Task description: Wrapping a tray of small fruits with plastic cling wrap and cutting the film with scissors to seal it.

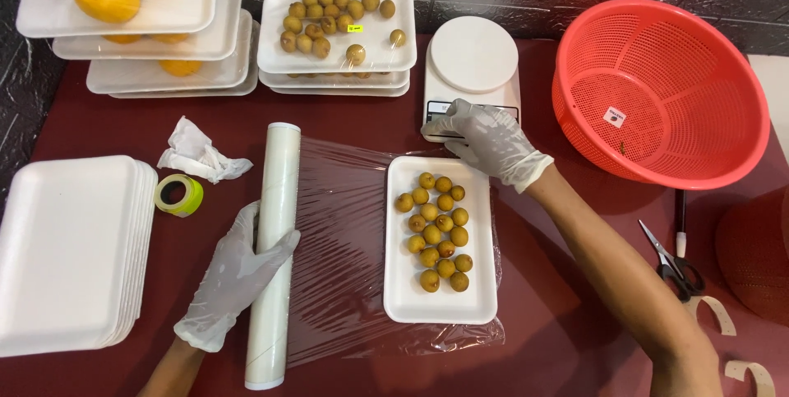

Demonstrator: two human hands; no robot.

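I see the white foam tray of small brownish-yellow round fruits (441, 241) lying on a stretched sheet of clear cling film (345, 249) at the centre. At nine o'clock from the tray, my gloved left hand (234, 274) wraps its fingers around the white cling-film roll (273, 253). At twelve o'clock, my gloved right hand (485, 140) presses spread fingers on the film's far edge, against the white kitchen scale (472, 60). Everything rests on a dark red tabletop (567, 315); a red plastic basket (657, 89) sits at two o'clock.
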